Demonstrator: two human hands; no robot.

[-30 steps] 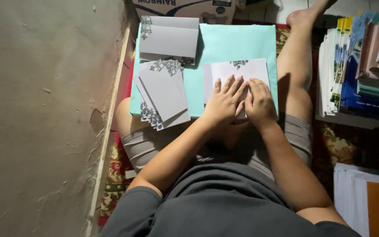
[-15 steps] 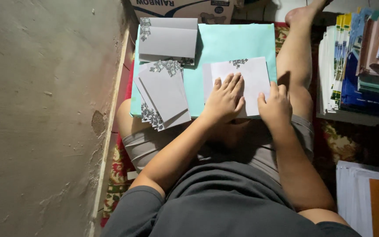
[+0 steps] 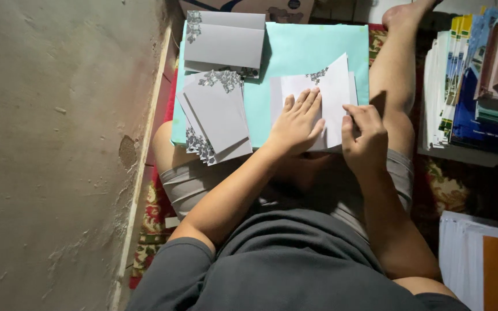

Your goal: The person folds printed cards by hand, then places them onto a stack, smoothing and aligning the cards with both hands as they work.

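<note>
We sit on the floor with a turquoise board (image 3: 312, 49) across our lap, and everything lies on it. At the board's far left corner rests a folded grey card (image 3: 226, 41), its long axis running left to right along the far edge. Just below it, by the left edge, a fanned stack (image 3: 217, 115) of folded cards with floral print corners lies tilted, long axis running from the far left toward the near edge.

Right of the stack, near the board's near right corner, is the white sheet (image 3: 332, 98). Its floral corner points away from us, toward the far edge. The right part is lifted and folded over, so its upper corner rises to a peak, and the fold line runs near to far.

Our left hand (image 3: 296, 124) lies flat on the sheet's left half, fingers straight and slightly spread, pinning it to the board. Our right hand (image 3: 365, 135) is at the sheet's right edge, fingers curled and pinched on the raised flap.

Half a second ago the sheet lay flat and unfolded, and the right hand rested lower, near its near right corner; now the flap is up. The left hand has barely shifted. The stack and grey card have not moved.
</note>
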